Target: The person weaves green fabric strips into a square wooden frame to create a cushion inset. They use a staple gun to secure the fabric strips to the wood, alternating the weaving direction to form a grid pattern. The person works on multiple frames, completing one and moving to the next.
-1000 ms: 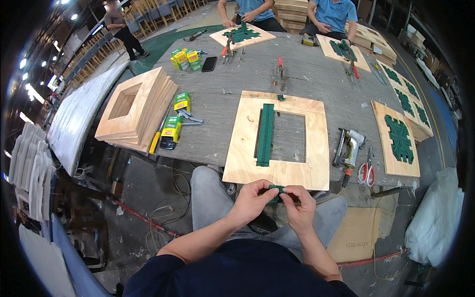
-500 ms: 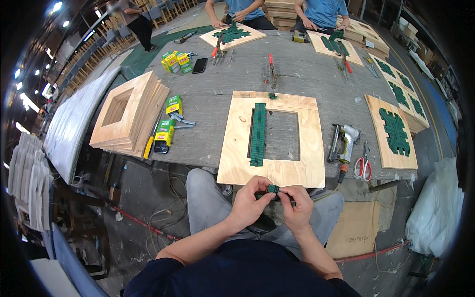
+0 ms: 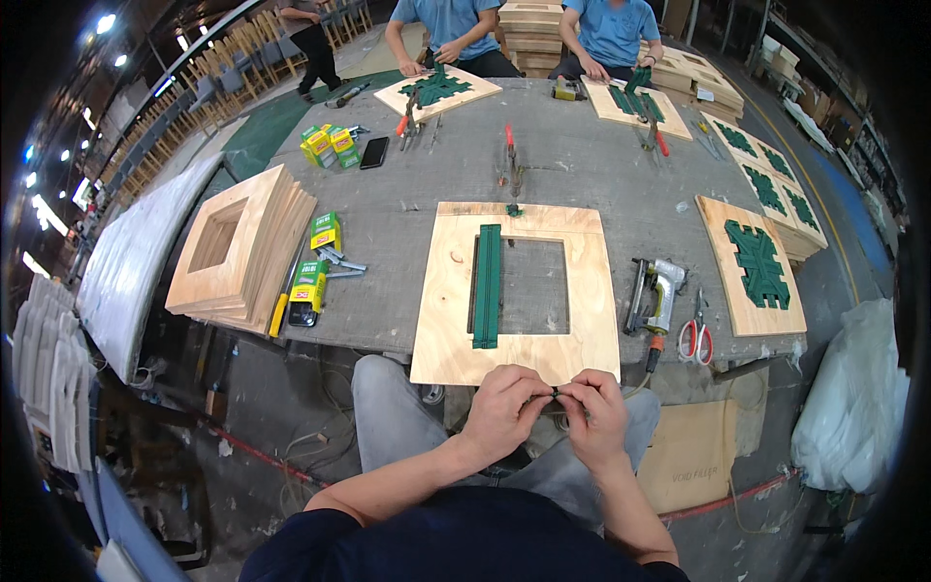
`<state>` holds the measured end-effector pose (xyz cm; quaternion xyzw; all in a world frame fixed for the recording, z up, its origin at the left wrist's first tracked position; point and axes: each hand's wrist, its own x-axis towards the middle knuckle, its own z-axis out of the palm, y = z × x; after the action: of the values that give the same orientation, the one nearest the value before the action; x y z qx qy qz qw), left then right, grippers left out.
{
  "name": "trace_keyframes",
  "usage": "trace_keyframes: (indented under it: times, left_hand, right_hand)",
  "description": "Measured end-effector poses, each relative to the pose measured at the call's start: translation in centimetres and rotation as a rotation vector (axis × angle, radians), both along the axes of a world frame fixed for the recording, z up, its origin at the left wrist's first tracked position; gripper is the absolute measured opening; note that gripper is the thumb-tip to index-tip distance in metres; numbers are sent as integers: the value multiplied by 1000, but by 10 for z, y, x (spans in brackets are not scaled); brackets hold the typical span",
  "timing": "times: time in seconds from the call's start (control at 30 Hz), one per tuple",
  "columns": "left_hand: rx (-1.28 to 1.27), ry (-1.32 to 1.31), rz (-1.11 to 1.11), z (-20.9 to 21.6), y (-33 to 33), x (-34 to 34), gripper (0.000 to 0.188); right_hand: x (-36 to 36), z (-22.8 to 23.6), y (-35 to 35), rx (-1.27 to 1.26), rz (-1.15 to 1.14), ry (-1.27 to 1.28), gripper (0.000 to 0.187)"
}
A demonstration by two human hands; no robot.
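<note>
My left hand [image 3: 502,412] and my right hand [image 3: 595,415] meet just off the near edge of a plywood frame. Between their pinched fingertips is a small dark green piece of webbing [image 3: 555,392], mostly covered by the fingers. The plywood frame [image 3: 441,330] lies flat on the table, with a rectangular opening in its middle. Green webbing straps [image 3: 488,286] run side by side across the left part of that opening, from far edge to near edge. A small green scrap [image 3: 514,210] sits at the frame's far edge.
Right of the frame lie a staple gun [image 3: 664,296], red-handled scissors [image 3: 695,335] and a board with woven green webbing [image 3: 756,262]. Stacked frames [image 3: 228,242], staple boxes [image 3: 308,283] and loose staples [image 3: 341,262] are on the left. Two people in blue work across the grey table [image 3: 417,184].
Both hands have turned the green webbing, so less of it shows between the fingers. The whole view has shifted slightly, with the table now lower and further left in the picture.
</note>
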<state>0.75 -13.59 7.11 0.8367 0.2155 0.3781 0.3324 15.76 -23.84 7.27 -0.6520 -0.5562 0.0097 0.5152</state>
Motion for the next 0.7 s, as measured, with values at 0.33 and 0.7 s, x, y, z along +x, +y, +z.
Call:
trace_keyframes:
  times: [0.33, 0.7]
  left_hand:
    - [-568, -35, -160, -8, 25, 28, 14]
    - [-1103, 393, -423, -108, -3, -12, 45]
  right_hand:
    - [42, 25, 25, -149, 150, -89, 13]
    - [165, -33, 209, -542, 62, 119, 15]
